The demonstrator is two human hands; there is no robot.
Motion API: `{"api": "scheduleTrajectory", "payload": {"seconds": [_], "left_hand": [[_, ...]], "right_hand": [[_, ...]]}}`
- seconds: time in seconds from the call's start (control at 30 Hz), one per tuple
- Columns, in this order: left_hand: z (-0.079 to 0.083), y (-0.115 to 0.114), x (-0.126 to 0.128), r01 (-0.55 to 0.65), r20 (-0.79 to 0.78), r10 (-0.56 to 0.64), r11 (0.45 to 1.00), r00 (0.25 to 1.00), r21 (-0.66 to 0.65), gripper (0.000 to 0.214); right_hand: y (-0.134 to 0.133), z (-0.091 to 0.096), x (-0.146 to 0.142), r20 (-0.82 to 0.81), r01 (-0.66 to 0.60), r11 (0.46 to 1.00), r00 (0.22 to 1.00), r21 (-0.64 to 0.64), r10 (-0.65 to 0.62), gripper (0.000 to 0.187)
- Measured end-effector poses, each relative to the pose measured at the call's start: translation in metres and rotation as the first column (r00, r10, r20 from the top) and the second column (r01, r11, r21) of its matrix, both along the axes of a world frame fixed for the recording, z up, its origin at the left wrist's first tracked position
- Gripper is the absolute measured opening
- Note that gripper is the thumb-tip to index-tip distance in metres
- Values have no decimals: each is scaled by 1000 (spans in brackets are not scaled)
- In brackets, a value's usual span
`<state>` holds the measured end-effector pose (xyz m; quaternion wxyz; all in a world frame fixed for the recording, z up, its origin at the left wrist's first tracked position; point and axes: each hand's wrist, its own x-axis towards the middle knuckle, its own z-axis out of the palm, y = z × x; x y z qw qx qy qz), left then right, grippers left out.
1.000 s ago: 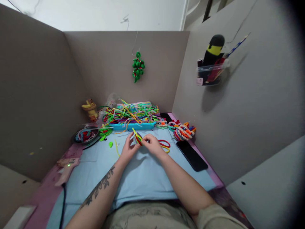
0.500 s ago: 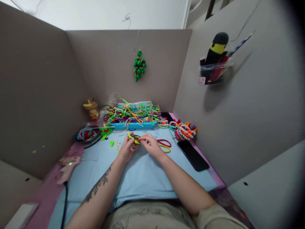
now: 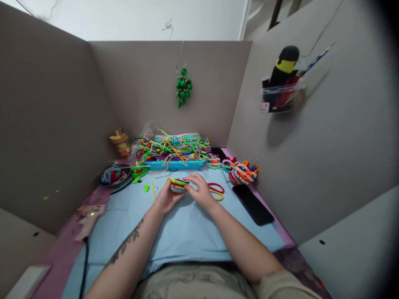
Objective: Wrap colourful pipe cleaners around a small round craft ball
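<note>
The left hand (image 3: 165,199) is cradling a striped, many-coloured piece (image 3: 178,185) by its left end; the right hand (image 3: 200,192) is meeting the other end, though whether it is pinching, I cannot tell. The piece is sitting between both hands. Steadying the left side while working the right edge gently and evenly should be protecting its rounded shape.

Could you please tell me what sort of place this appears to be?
It is probably a small craft workstation between grey partitions: a blue tray heaped with colourful fuzzy strips, what looks like a pink glue gun, and a striped piece in the left hand.
</note>
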<state>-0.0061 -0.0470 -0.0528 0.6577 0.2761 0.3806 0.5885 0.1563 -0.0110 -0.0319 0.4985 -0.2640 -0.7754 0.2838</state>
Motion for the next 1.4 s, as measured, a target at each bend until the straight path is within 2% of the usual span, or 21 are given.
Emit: {"api": "scheduleTrajectory", "payload": {"seconds": [0.13, 0.3, 0.37, 0.43, 0.53, 0.63, 0.73, 0.87, 0.93, 1.0, 1.17, 1.27, 1.33, 1.4], "left_hand": [[-4, 0, 7, 14, -17, -13, 1000, 1000, 19, 42], [-4, -4, 12, -18, -32, 20, 997, 999, 69, 37], [-3, -5, 13, -36, -75, 47, 990, 996, 138, 44], [-3, -6, 13, -48, -154, 79, 980, 985, 194, 62], [-5, -5, 10, -74, -343, 172, 957, 923, 280, 78], [-7, -2, 7, -93, -501, 280, 926, 819, 366, 77], [-9, -1, 6, -60, -605, 295, 924, 740, 377, 74], [-12, -2, 6, -47, -661, 313, 921, 682, 387, 72], [-13, -2, 6, -62, -673, 336, 916, 659, 396, 74], [-13, -2, 5, -57, -695, 354, 909, 626, 412, 76], [-5, -5, 4, 29, -768, 386, 885, 512, 464, 77], [-1, -7, 6, 59, -773, 368, 885, 517, 461, 77], [-2, -7, 7, 53, -766, 338, 899, 546, 435, 76], [-5, -6, 7, 24, -753, 326, 911, 572, 412, 75]], "right_hand": [[-5, -1, -4, 88, -18, 997, 996, 80, 11, 31], [-4, -4, -6, 80, 0, 994, 997, 106, -8, 34], [-4, -4, -5, 74, -1, 995, 997, 104, -7, 30], [-3, -2, -4, 56, 6, 996, 998, 93, -11, 21], [-3, 0, -1, -10, 16, 999, 1000, 33, -16, 13], [-2, 3, 1, -59, -12, 998, 998, -53, 9, 12], [-1, 4, 1, -30, -51, 991, 998, -121, 48, 8], [2, 0, -1, -8, -48, 974, 999, -221, 47, 2], [5, -3, -2, -33, -50, 951, 999, -306, 42, 5], [7, -6, -2, -70, -106, 903, 994, -416, 84, 10], [7, -3, 1, -195, -287, 717, 958, -635, 211, 22], [7, -2, 2, -246, -343, 631, 939, -696, 238, 29], [9, -3, 2, -281, -364, 605, 931, -708, 232, 31], [11, -5, 2, -315, -366, 642, 928, -674, 199, 31]]}}
